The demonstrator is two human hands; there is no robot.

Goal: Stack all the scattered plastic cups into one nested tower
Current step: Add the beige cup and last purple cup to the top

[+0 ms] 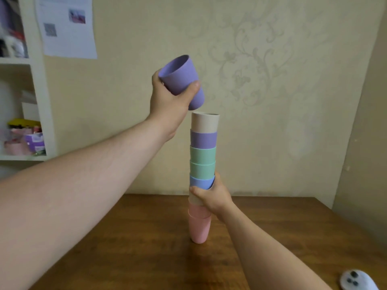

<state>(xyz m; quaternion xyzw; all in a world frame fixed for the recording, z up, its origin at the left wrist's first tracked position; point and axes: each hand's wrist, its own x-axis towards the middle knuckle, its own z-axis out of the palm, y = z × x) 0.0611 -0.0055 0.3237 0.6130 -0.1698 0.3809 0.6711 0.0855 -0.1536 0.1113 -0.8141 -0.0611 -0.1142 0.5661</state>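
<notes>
With the right hand (211, 196) clamped round the middle of the tower (202, 164) on the table (272, 222), tip upright the purple cup (181, 80) gripped tilted in the left hand (169, 97), centre over the beige top cup (204, 122), then lower straight in.

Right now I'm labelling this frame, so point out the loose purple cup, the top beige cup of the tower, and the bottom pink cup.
loose purple cup (180, 77): head view, on its side wall.
top beige cup (204, 122): head view, on its outer wall.
bottom pink cup (199, 230): head view, on its lower wall.
</notes>
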